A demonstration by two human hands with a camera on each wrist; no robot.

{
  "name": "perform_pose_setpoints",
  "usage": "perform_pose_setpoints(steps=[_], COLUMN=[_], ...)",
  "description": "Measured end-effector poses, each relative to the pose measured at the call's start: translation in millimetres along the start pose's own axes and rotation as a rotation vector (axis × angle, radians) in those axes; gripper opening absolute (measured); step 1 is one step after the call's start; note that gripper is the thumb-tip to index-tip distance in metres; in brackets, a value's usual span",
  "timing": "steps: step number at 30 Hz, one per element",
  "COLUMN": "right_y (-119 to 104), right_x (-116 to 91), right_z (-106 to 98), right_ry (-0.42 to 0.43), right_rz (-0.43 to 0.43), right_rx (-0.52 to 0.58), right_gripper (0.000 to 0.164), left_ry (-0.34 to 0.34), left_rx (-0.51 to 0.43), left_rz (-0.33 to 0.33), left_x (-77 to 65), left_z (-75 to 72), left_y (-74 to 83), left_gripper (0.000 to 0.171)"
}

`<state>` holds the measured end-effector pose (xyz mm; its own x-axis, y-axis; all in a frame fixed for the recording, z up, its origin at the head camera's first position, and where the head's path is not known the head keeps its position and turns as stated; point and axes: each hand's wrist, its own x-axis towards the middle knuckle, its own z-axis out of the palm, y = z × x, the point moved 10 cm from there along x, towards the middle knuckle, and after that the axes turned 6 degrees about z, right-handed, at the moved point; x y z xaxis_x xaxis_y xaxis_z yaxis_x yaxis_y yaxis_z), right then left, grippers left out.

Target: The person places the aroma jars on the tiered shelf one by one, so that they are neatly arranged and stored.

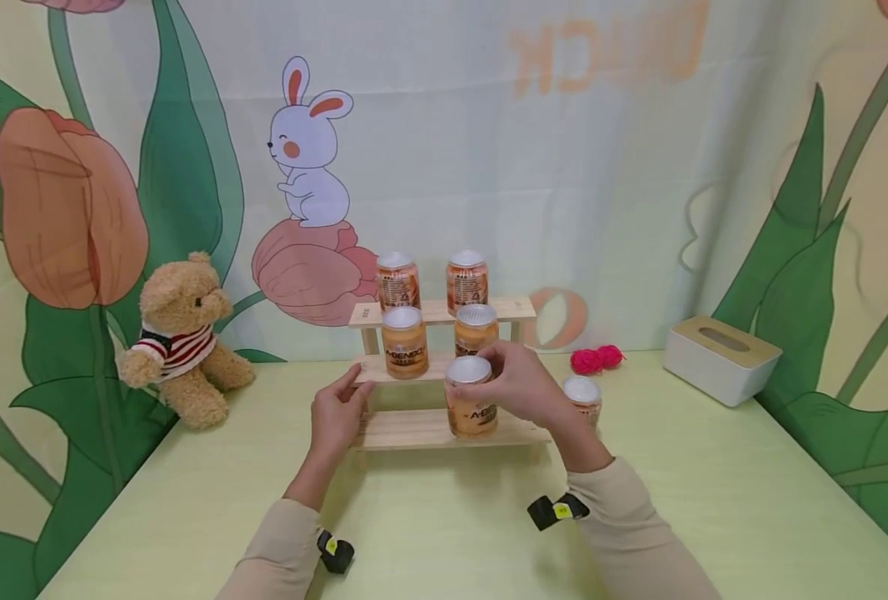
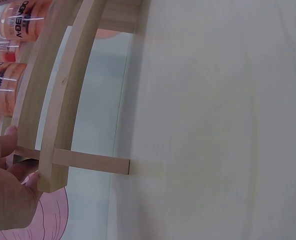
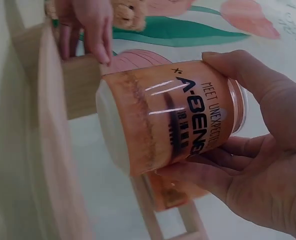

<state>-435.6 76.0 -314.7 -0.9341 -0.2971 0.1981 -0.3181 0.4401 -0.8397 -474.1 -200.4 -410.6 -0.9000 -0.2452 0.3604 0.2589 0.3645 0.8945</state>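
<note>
My right hand (image 1: 526, 387) grips an orange-labelled can (image 1: 470, 408) with a pale lid, thumb and fingers round its sides. The can is upright at the bottom tier; in the right wrist view its base (image 3: 113, 132) looks apart from the wood. My left hand (image 1: 339, 412) pinches the left end of the middle tier of a wooden step rack (image 1: 406, 429), thumb above and fingers below in the left wrist view. Two similar cans stand on the middle tier, a left can (image 1: 405, 343) and a right can (image 1: 476, 325), partly hidden. Two more, including the left one (image 1: 398, 282), stand on the top tier.
Another can (image 1: 582, 396) stands on the table right of the rack, partly behind my right forearm. Pink yarn (image 1: 596, 359) lies farther back. A tissue box (image 1: 721, 358) is at the right, a teddy bear (image 1: 185, 342) at the left. A printed curtain (image 1: 444, 167) hangs behind.
</note>
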Motion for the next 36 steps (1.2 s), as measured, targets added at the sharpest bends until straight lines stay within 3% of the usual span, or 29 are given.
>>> perform_pose_setpoints(steps=[10, 20, 28, 36], right_y=[1.6, 10.2, 2.2, 6.8], right_x=[7.6, 10.3, 5.8, 8.4], right_z=[41.0, 61.4, 73.3, 77.5], right_ry=[0.017, 0.167, 0.266, 0.269], right_rz=[-0.052, -0.108, -0.244, -0.17], right_rx=[-0.063, -0.029, 0.006, 0.018], right_gripper=[0.044, 0.048, 0.052, 0.058], left_ry=[0.015, -0.005, 0.008, 0.014], left_rx=[0.002, -0.016, -0.007, -0.008], left_rz=[0.014, 0.003, 0.027, 0.036], left_x=[0.9, 0.7, -1.1, 0.3], left_z=[-2.9, -0.1, -2.5, -2.8], left_y=[2.2, 0.2, 0.9, 2.2], left_gripper=[0.049, 0.049, 0.048, 0.049])
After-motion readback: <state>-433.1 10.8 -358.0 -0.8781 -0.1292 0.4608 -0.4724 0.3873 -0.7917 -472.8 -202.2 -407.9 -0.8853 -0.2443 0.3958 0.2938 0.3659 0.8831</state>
